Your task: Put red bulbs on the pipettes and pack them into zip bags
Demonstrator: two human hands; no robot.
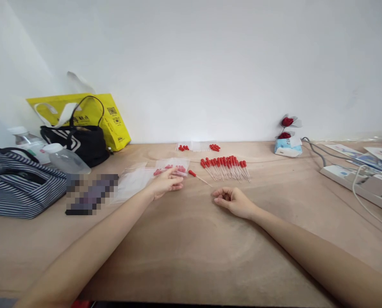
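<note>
My left hand [165,182] rests on the wooden table [184,248], its fingers pinching the edge of a clear plastic bag [174,166] that has red-tipped pieces inside. My right hand [234,201] lies on the table with its fingers loosely curled and nothing in it. One red-bulbed glass dropper [199,177] lies alone between the two hands. A row of several more red-bulbed droppers [225,167] lies just beyond my right hand. Further back are two small groups of loose red bulbs [214,147].
At the left stand a striped bag [21,188], a black handbag [82,143], a yellow paper bag [110,119] and plastic bottles [64,159]. More clear bags [131,182] lie by my left wrist. A tissue pack with red roses [287,141] and a power strip with cables [354,177] are at the right.
</note>
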